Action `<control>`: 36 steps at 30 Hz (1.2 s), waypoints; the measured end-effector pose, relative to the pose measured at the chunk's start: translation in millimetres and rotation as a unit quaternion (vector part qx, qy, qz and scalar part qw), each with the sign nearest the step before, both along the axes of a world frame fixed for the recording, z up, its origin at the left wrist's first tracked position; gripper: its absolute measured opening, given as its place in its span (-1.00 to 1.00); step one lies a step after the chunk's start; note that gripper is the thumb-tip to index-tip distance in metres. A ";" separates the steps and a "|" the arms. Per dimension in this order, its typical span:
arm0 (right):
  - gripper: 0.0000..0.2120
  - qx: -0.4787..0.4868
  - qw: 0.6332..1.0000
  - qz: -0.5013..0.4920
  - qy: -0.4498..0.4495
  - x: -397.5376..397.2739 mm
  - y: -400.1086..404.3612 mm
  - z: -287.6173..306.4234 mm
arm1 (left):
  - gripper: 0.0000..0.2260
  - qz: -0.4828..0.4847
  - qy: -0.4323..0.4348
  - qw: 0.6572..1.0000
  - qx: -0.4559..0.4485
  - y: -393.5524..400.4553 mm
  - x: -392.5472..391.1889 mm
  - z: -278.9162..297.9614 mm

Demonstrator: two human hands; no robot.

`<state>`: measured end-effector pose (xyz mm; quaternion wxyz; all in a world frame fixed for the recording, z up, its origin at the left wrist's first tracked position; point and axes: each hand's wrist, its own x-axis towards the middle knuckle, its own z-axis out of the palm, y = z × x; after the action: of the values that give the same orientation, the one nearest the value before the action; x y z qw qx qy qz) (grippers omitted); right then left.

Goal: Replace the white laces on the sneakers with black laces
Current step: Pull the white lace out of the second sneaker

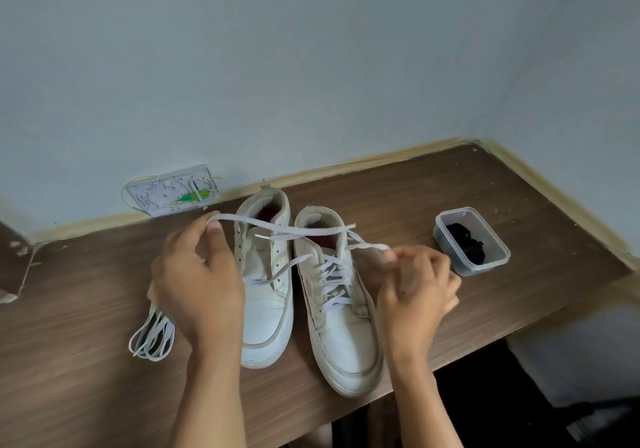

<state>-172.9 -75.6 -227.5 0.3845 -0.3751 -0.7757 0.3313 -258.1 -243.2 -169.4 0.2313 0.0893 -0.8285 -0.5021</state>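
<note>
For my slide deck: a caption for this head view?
Both hands pull the white lace from the right sneaker.

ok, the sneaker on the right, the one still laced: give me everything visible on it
The right sneaker is a white high-top, leather-like, with a thick pale sole and a reddish lining at the collar. It stands upright on the wooden table, toe toward the camera, beside the unlaced left sneaker. Its white lace still crosses the lower eyelets; the upper eyelets look undone. The left hand pinches one loose end up and leftward, and the right hand pinches the other, resting against the shoe's outer side.
</note>
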 end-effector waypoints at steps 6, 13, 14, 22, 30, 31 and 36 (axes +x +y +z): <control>-0.87 -0.034 0.998 -0.059 -0.007 -1.4 -0.4 -1.1 | -0.65 -0.035 -0.047 0.998 -0.033 3.1 1.0 1.2; -0.86 -0.028 0.998 0.059 0.025 0.3 -6.8 5.2 | -0.84 -0.218 0.009 0.962 -0.166 22.5 7.3 2.4; -0.87 -0.017 0.996 0.081 0.022 0.4 -7.8 6.4 | -0.91 -0.225 -0.001 0.956 -0.187 25.1 9.0 2.2; -0.71 0.124 0.968 0.205 -0.078 -0.7 -18.3 9.9 | -0.65 -0.289 -0.026 0.915 -0.279 25.7 7.4 -5.7; -0.80 0.040 0.989 0.140 0.032 -9.1 -24.9 4.0 | -0.66 -0.266 -0.054 0.926 -0.262 25.8 9.7 -6.8; -0.79 -0.003 0.991 0.118 0.068 -7.9 -24.7 4.8 | -0.66 -0.269 -0.056 0.926 -0.259 26.1 9.8 -6.3; -0.84 -0.003 0.991 0.104 0.083 -3.8 -25.8 14.9 | -0.62 -0.275 -0.054 0.922 -0.267 28.4 11.6 -6.6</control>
<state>-176.6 -101.5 -212.6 0.4097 -0.2644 -0.7752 0.4017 -246.5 -214.8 -176.1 0.0539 -0.1799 -0.9351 -0.3006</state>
